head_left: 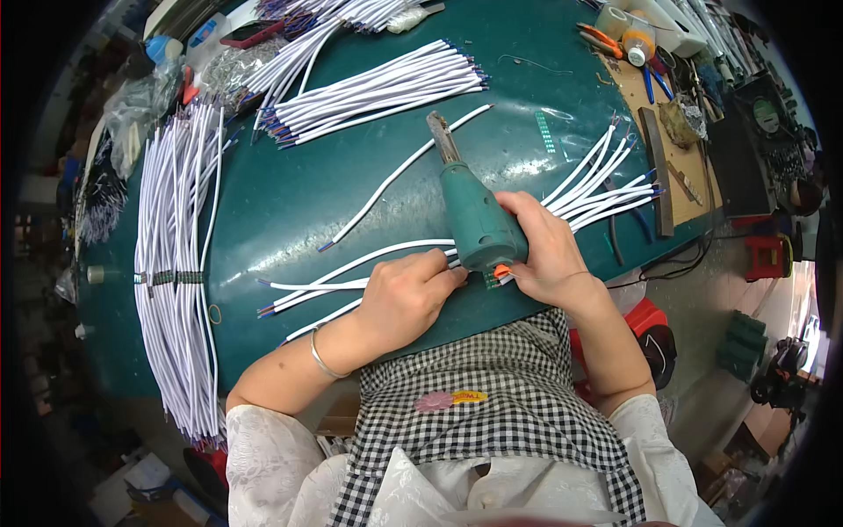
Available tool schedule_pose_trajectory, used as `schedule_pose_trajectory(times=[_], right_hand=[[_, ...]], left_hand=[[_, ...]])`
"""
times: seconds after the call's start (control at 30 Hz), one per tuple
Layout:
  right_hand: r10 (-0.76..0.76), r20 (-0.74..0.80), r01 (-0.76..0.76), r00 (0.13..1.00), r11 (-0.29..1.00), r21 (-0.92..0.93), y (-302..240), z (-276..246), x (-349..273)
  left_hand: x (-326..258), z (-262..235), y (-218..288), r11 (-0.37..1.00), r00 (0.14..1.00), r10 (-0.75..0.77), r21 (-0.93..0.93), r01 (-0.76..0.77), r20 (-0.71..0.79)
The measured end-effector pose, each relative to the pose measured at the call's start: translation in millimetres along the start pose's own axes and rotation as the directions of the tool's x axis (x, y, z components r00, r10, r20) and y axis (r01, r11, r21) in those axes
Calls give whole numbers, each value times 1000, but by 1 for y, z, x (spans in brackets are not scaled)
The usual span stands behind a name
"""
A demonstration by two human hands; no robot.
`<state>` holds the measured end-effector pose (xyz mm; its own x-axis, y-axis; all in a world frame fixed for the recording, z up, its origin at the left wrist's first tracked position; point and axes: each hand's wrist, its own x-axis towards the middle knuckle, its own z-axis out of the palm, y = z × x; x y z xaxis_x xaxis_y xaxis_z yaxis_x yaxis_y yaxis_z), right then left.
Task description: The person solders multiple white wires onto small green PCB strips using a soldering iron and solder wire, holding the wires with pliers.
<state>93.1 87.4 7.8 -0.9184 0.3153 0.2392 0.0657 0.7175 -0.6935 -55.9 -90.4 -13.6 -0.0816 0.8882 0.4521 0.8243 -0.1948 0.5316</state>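
Observation:
My left hand [404, 294] is closed over several white cables [351, 259] near the table's front edge, with fingertips pressed together. My right hand [553, 250] curls round the near end of a green heat gun [479, 215]. Its stained metal nozzle [444, 139] points away from me. The gun hides the middle of the cables and part of my right fingers. Just below its near end show an orange piece [502, 270] and a small green strip [490, 280]. On the right, cable ends [606, 189] fan out with bare coloured wires.
A tall banded stack of white cables [176, 220] lies at left, with another pile [378, 92] at the back. One loose cable [386, 184] lies beyond my left hand. Pliers [659, 83], a bottle [638, 46] and a dark metal bar [657, 171] sit at right.

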Motion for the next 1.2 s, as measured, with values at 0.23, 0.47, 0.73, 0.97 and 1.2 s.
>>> schedule_pose_trajectory(times=[0.23,0.47,0.73,0.97,1.2], right_hand=[[102,22,-104,995,986,132,-8,-8,7],[132,-8,-127,991,965,231,-4,-8,7],[136,-15,-129,991,965,229,-4,-10,7],[152,-42,-135,988,955,265,-2,-5,3],[183,-37,-166,982,947,275,-2,-4,3]], left_hand=[[3,-4,5,981,993,121,151,-118,-14],[7,-9,6,946,975,220,253,-205,-32],[7,-9,4,940,971,236,260,-219,-34],[6,0,-1,994,988,93,68,-85,-126],[7,2,-2,996,989,88,23,-86,-116]])
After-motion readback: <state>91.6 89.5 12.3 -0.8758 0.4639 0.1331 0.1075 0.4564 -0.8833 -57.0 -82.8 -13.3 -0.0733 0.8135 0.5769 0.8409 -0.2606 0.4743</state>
